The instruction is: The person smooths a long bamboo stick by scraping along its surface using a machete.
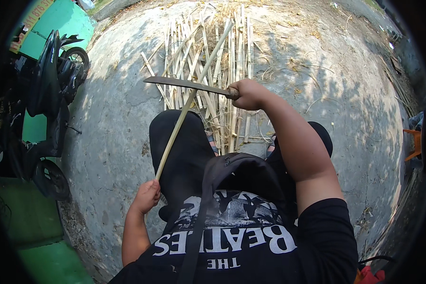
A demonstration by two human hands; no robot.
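The left hand [146, 195] is gripping the lower end of a long bamboo strip [190, 99] that is slanting up over the knee, while the right hand [247, 94] is clenching a knife [187, 84] whose blade is crossing the strip above a pile of split bamboo [213, 71] on the concrete ground [345, 94]

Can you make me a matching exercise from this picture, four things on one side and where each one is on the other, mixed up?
Things:
1. long blade
2. bamboo strip
3. pile of split bamboo
4. motorbike

Places:
A. parked at the far left
B. lying on the concrete ahead of the knees
C. in the right hand
D. lower end in the left hand

Pairs: 1-C, 2-D, 3-B, 4-A
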